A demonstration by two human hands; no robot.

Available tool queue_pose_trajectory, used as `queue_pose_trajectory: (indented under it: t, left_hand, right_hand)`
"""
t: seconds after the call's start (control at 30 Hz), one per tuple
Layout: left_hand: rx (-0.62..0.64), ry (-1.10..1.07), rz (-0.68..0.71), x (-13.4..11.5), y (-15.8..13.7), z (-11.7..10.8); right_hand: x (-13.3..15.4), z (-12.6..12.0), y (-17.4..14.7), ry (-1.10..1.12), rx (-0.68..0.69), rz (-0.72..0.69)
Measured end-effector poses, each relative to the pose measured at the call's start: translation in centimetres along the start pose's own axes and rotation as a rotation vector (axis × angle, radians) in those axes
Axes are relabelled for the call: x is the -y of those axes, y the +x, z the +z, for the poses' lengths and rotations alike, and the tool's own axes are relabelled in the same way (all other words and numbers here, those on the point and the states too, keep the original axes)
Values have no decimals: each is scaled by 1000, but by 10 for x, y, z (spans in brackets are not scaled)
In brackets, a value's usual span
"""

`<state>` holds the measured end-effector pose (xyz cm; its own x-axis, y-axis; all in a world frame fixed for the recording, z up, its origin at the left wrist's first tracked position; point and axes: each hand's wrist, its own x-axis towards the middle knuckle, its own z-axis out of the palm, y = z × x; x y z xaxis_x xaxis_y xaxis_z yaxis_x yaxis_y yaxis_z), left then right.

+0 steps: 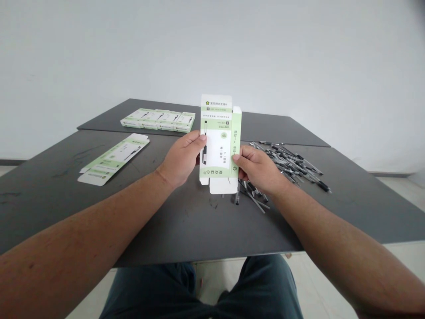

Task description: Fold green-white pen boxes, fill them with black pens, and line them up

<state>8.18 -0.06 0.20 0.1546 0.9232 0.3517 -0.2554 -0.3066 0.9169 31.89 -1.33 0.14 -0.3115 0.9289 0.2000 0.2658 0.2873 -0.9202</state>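
Observation:
Between my two hands a green and white pen box (217, 146) of thin card is held up above the table, its printed face toward me. My left hand (184, 156) grips its left edge, thumb on the front. Along the right side, my right hand (257, 167) pinches the box with the thumb on the green panel. Flaps stick out at its top and bottom ends. The fingers behind the box are mostly hidden. Behind and below my right hand lies a loose pile of pens (292, 161) with black caps and clear barrels.
A flat unfolded pen box (114, 159) lies on the dark table (186, 230) at the left. Farther back, several closed pen boxes (157, 120) sit side by side. A pale wall (212, 48) rises behind the table. The table's near edge is just above my knees.

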Motion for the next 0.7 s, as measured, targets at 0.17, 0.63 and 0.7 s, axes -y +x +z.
queue_pose_trajectory:
  t: [0.17, 0.63, 0.7]
  left_hand:
    - [134, -145, -109, -10, -6, 7]
    - [447, -377, -370, -26, -21, 10]
    - [471, -388, -394, -28, -20, 11]
  right_hand:
    - [-5, 0, -1, 105, 53, 47]
    - [7, 6, -8, 269, 290, 117]
    - [6, 6, -8, 247, 296, 116]
